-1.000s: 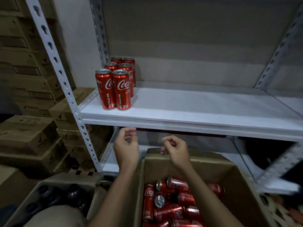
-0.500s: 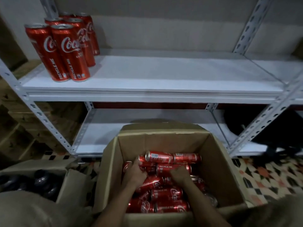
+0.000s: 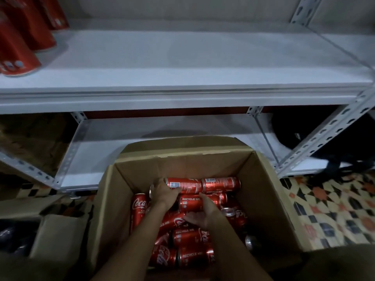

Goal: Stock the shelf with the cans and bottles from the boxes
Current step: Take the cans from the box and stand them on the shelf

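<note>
Left hand (image 3: 164, 193) grips the end of a can (image 3: 183, 185) lying at the box's far side, right hand (image 3: 199, 214) curls round another can (image 3: 199, 202) mid-pile, both w/in the cardboard box (image 3: 269, 199). Only a few cans (image 3: 24, 37) stand at the shelf's (image 3: 182, 63) left end; most remain boxed, so I'd say early days.

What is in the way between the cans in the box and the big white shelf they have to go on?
Nothing visible. The cardboard box is open at the top, and the upper shelf is bare except for the standing cans at its far left. The left hand and right hand already reach the loose cans; only the box walls need lifting over.
</note>
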